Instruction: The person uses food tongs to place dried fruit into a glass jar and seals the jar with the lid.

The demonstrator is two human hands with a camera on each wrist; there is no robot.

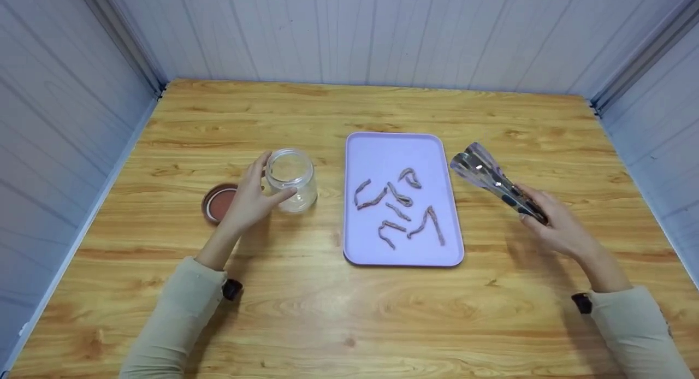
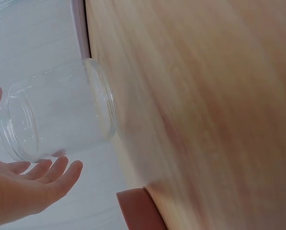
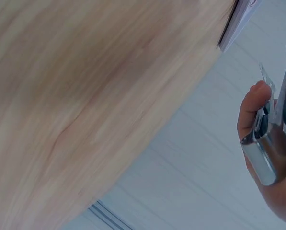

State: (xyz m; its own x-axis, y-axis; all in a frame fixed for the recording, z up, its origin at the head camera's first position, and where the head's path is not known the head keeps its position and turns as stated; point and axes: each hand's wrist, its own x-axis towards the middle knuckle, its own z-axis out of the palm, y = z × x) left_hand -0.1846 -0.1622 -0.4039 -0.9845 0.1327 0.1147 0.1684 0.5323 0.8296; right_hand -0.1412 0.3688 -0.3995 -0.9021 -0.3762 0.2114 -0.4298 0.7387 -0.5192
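A clear jar (image 1: 292, 182) stands upright without a lid on the wooden table, left of a lilac tray. My left hand (image 1: 256, 196) is around its upper part, thumb in front and fingers behind. In the left wrist view, the fingers (image 2: 61, 177) extend loosely beside the jar (image 2: 61, 112); firm contact cannot be seen. My right hand (image 1: 554, 220) grips metal tongs (image 1: 494, 179) by their handles, tips raised and spread apart, to the right of the tray. In the right wrist view, the bent end of the tongs (image 3: 267, 158) shows within the hand.
On the lilac tray (image 1: 387, 149) lie several thin, twisted brown strips (image 1: 401, 196). A reddish-brown screw lid (image 1: 218, 204) rests on the table (image 1: 349, 313), partly behind the left hand. White panel walls (image 1: 349, 35) border the table at the back and sides.
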